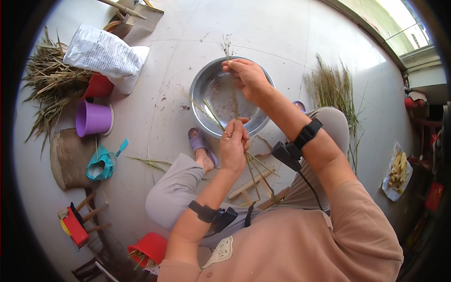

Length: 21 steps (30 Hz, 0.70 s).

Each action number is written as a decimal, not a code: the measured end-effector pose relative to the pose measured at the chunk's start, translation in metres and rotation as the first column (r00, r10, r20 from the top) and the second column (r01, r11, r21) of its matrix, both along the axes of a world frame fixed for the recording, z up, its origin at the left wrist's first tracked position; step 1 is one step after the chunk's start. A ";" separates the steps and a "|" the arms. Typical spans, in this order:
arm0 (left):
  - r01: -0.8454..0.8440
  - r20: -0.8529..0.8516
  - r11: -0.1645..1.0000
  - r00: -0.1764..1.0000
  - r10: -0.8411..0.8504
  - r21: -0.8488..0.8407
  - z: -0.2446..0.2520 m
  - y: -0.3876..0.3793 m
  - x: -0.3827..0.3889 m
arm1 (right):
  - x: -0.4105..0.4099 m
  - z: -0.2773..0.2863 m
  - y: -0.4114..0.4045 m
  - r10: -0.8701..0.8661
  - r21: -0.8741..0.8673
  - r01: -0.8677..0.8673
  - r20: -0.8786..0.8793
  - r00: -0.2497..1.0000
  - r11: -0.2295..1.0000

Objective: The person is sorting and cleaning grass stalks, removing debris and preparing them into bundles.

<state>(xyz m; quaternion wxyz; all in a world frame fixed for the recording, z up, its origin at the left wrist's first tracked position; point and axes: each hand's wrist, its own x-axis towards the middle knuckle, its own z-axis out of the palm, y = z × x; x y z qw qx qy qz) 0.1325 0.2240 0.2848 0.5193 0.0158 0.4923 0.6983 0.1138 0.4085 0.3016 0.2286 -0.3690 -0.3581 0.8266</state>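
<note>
My left hand [233,142] is closed around several green plant stalks [252,162], whose lower ends hang toward my lap. Above it, my right hand [245,75] pinches the thin seed heads [226,49] near the tips of a stalk, past the far rim of the basin. Between both hands the grass stretches over a round metal basin [202,118]. Small dark bits lie on the basin's bottom. A few other stalks [208,112] stick out from my left hand across the basin's near left side.
To the right lies a bundle of long grass stalks [333,83]. At left stand a purple bucket [92,118], a printed white sack [102,53], dried stalks [53,70] and a teal bag [101,164]. A red bucket [151,245] holds cut stalks. A shovel [146,17] rests at the back.
</note>
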 end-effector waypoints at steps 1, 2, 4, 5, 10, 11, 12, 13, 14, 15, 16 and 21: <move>-0.012 -0.004 1.000 1.000 0.012 0.006 0.000 0.000 0.000 | 0.000 0.000 0.000 -0.006 -0.031 0.006 -0.014 1.000 0.999; -0.005 0.007 1.000 1.000 0.005 0.002 0.000 0.000 -0.001 | 0.000 0.001 0.001 -0.014 -0.060 0.012 -0.034 0.999 0.998; -0.016 -0.015 1.000 1.000 0.016 0.016 0.001 0.000 -0.001 | 0.001 0.002 0.002 -0.022 -0.061 0.020 -0.028 0.999 0.998; -0.007 -0.002 1.000 1.000 0.007 0.019 0.002 0.000 -0.001 | 0.001 0.003 0.003 -0.016 -0.055 0.013 -0.059 0.998 0.998; -0.011 -0.020 1.000 1.000 0.011 0.013 0.005 -0.002 0.002 | 0.004 0.011 0.008 -0.007 -0.064 0.003 -0.064 0.998 0.998; 0.002 -0.006 1.000 1.000 -0.002 0.022 0.005 -0.001 0.003 | 0.004 0.013 0.010 -0.015 -0.059 0.010 -0.080 0.997 0.998; 0.000 -0.010 1.000 1.000 0.000 0.008 0.006 -0.001 0.004 | 0.005 0.016 0.012 -0.019 -0.059 0.015 -0.069 0.997 0.998; -0.012 -0.029 1.000 1.000 0.012 0.001 0.007 -0.001 0.004 | 0.004 0.018 0.014 -0.027 -0.071 0.023 -0.057 0.998 0.997; -0.002 -0.015 1.000 1.000 0.002 -0.005 0.007 -0.001 0.004 | 0.004 0.019 0.016 -0.013 -0.065 0.007 -0.087 0.996 0.998; -0.008 -0.018 1.000 1.000 0.008 0.003 0.008 -0.001 0.005 | 0.004 0.021 0.018 -0.037 -0.080 0.033 -0.044 0.998 0.996; -0.028 -0.035 1.000 0.999 0.028 0.014 0.008 -0.001 0.005 | 0.004 0.021 0.020 -0.008 -0.073 0.006 -0.025 1.000 0.997; -0.015 -0.032 1.000 0.999 0.015 0.014 0.009 0.000 0.005 | -0.004 0.019 0.024 0.029 -0.110 -0.033 -0.043 0.999 0.993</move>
